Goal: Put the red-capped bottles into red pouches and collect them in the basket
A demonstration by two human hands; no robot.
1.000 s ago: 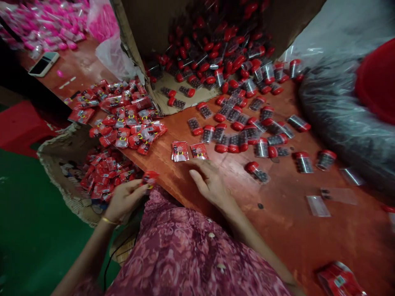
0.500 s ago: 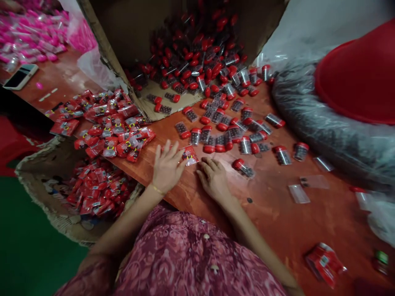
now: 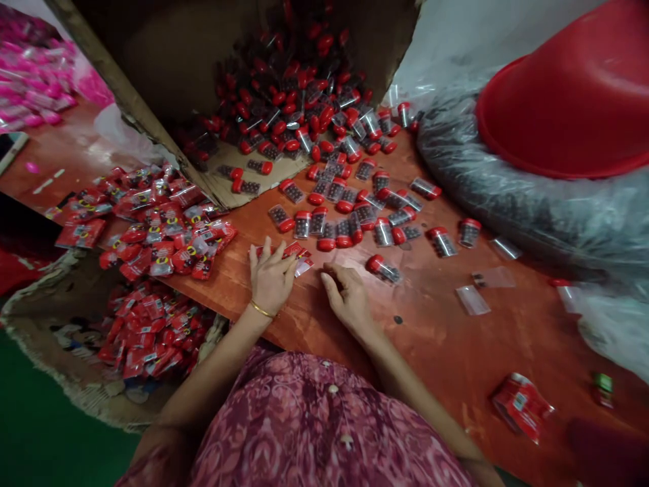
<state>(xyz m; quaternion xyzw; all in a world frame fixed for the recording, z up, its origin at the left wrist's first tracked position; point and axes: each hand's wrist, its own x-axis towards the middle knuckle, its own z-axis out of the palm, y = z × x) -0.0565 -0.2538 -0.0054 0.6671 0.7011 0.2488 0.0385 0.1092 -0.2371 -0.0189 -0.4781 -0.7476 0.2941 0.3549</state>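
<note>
My left hand [image 3: 272,279] lies with its fingers spread on a flat red printed packet [image 3: 300,253], which it partly covers on the tabletop. Just to the right is my right hand [image 3: 347,292], its fingers loosely curled and the thumb a little apart from them; nothing shows between them. Beyond both hands lie several small clear jars with red lids and dark round contents, such as this jar [image 3: 384,269] near my right fingers. A heap of filled red packets [image 3: 167,233] rests left of my left hand.
A cardboard box [image 3: 167,142] on its side spills more red-lidded jars. Below the table's left edge, an open carton [image 3: 35,331] holds red packets. At right, a red tub [image 3: 562,101] sits on a plastic-wrapped bundle [image 3: 507,216]. A crumpled red packet [image 3: 522,406] lies nearer.
The view has shifted, so the table's things sit further left. My right hand's fingers have curled in and drawn slightly away from the packet. My left hand stays spread over it.
</note>
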